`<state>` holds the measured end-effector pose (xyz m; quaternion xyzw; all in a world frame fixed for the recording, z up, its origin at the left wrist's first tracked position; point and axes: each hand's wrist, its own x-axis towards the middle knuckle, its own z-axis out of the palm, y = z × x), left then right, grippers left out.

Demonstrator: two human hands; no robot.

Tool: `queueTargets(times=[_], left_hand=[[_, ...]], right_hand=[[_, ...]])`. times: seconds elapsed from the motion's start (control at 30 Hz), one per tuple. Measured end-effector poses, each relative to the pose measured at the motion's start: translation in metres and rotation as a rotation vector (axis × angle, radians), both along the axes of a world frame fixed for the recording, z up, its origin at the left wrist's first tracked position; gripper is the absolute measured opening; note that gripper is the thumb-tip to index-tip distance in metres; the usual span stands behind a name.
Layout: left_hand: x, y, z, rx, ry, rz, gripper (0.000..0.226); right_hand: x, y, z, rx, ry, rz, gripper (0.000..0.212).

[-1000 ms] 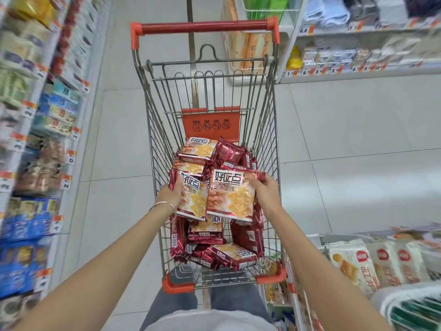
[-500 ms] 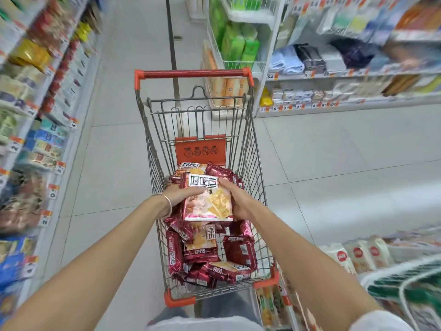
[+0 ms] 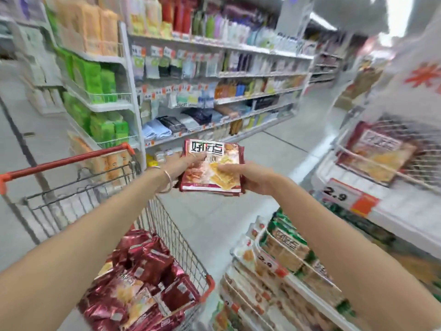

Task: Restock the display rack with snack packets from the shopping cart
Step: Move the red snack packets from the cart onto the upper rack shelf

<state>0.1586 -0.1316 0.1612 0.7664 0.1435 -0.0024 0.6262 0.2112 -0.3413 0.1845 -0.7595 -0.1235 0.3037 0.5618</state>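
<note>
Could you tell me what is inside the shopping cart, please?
A heap of red snack packets lies in the shopping cart; the cart floor beneath them is covered.

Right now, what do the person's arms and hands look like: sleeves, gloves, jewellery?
No gloves on the left hand or the right hand, and no sleeves show along either arm. A thin, pale metallic bangle circles the left wrist. The right wrist carries nothing. I can make out no watch or rings.

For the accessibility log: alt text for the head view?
The left hand and right hand hold a stack of red snack packets between the shopping cart at lower left and the display rack at right. Stocked shelves stand behind.
</note>
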Motion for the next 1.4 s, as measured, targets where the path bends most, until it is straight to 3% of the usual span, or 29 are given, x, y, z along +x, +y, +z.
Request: queueTargets(times=[0.07, 0.2, 0.27, 0.37, 0.4, 0.47, 0.5, 0.6, 0.67, 0.77, 0.83, 0.93, 1.03, 1.17, 1.33, 1.4], left_hand=[[0.022, -0.050, 0.039, -0.005, -0.084, -0.111, 0.043], [0.054, -0.146, 0.105, -0.055, -0.159, -0.299, 0.032], [0.068, -0.192, 0.133, -0.060, -0.175, -0.373, 0.044], [0.083, -0.256, 0.164, 0.044, -0.272, -0.434, 0.111], [0.089, -0.277, 0.170, 0.099, -0.293, -0.442, 0.109], [0.095, -0.311, 0.178, 0.254, -0.336, -0.424, 0.074], [0.100, -0.326, 0.180, 0.288, -0.365, -0.429, 0.069], [0.129, -0.354, 0.167, 0.348, -0.421, -0.526, 0.101], [0.146, -0.359, 0.149, 0.498, -0.356, -0.585, 0.090], [0.160, -0.360, 0.127, 0.775, -0.256, -0.616, 0.097], [0.171, -0.359, 0.121, 0.816, -0.255, -0.621, 0.099], [0.181, -0.359, 0.121, 0.762, -0.274, -0.685, 0.099], [0.187, -0.359, 0.121, 0.758, -0.255, -0.714, 0.087], [0.197, -0.351, 0.117, 0.720, -0.246, -0.645, 0.078], [0.197, -0.350, 0.115, 0.687, -0.264, -0.642, 0.083], [0.194, -0.351, 0.117, 0.687, -0.255, -0.661, 0.090]], right_hand=[[-0.007, -0.054, 0.038, 0.028, -0.084, -0.107, 0.037], [-0.024, -0.153, 0.100, 0.061, -0.219, -0.280, 0.035], [-0.029, -0.197, 0.124, 0.064, -0.296, -0.348, 0.048], [-0.027, -0.260, 0.146, 0.100, -0.386, -0.450, 0.064], [-0.025, -0.279, 0.150, 0.108, -0.408, -0.487, 0.067], [-0.015, -0.313, 0.150, 0.130, -0.459, -0.551, 0.069], [-0.012, -0.328, 0.149, 0.130, -0.489, -0.581, 0.071], [0.013, -0.357, 0.127, 0.006, -0.572, -0.673, 0.072], [0.029, -0.369, 0.105, -0.094, -0.523, -0.657, 0.068], [0.043, -0.377, 0.081, -0.202, -0.291, -0.525, 0.053], [0.045, -0.381, 0.078, -0.271, -0.142, -0.474, 0.060], [0.061, -0.385, 0.079, -0.173, -0.037, -0.445, 0.022], [0.076, -0.368, 0.081, -0.103, -0.013, -0.441, 0.008], [0.090, -0.354, 0.078, -0.015, 0.057, -0.392, 0.015], [0.096, -0.368, 0.078, 0.037, 0.005, -0.509, 0.060], [0.098, -0.368, 0.077, 0.040, -0.020, -0.485, 0.067]])
